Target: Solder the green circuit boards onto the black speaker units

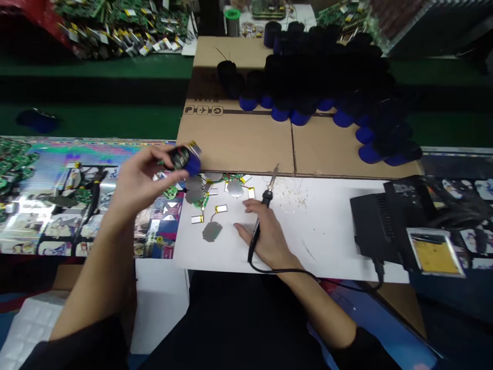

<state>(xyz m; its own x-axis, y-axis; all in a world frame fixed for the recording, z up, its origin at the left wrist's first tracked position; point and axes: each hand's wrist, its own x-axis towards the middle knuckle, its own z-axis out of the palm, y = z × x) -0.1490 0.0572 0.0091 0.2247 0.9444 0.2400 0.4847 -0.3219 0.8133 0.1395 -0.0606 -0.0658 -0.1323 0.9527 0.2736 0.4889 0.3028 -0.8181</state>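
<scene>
My left hand (140,180) grips a small blue-and-black round casing (193,165) above the left end of the white board. A small silver battery cell with yellow tape (195,148) shows at the casing's top edge. In my right hand (272,239) lies a soldering iron (266,198), its tip pointing away from me over the board. Between the hands are several round circuit boards with grey discs (211,232), wired to small silver battery cells (221,208). Whether the left thumb touches the battery cell, I cannot tell.
Many black-and-blue casings (302,117) stand on the cardboard (234,136) ahead. A black soldering station (373,226) sits right, beside a tray with a yellow sponge (435,255). The iron's cord (323,280) crosses my right forearm. Circuit boards (127,23) are heaped far left.
</scene>
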